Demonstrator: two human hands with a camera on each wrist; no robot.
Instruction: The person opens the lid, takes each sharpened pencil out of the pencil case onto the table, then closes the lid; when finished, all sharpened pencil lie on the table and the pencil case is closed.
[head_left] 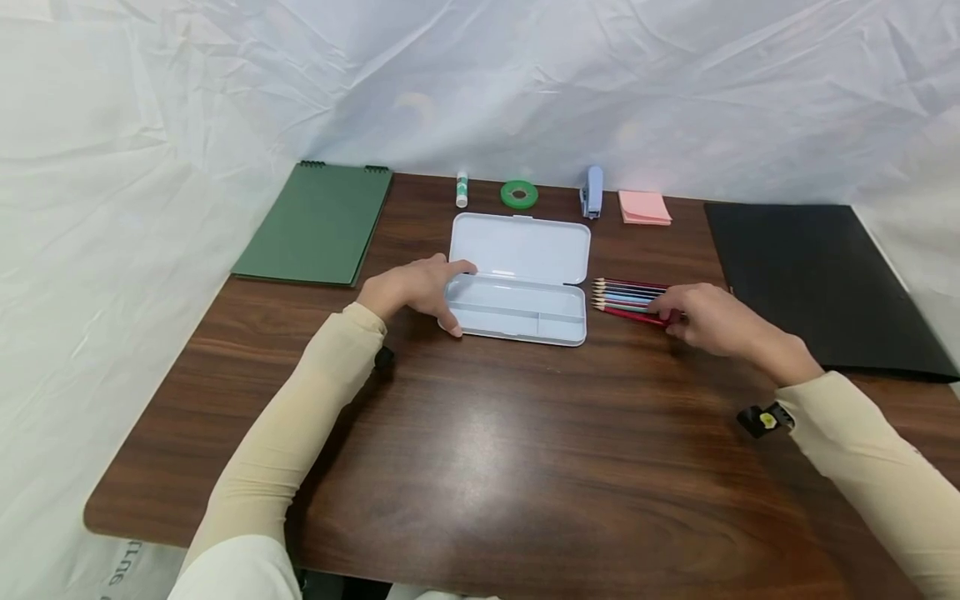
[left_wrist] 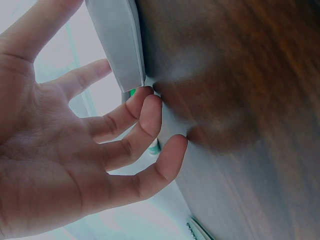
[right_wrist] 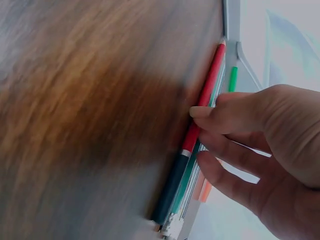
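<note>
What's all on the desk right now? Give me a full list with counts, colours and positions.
table: 1, dark brown wood.
pencil case: 1, pale blue, open, centre.
pencils: a row of several, mixed colours, right of the case.
notebook: 1, green, back left.
glue stick: 1, white, back.
tape roll: 1, green, back.
stapler: 1, light blue, back.
sticky notes: 1 pad, pink, back right.
folder: 1, black, right.
left hand: on the case's left end.
right hand: fingers on the pencils.
</note>
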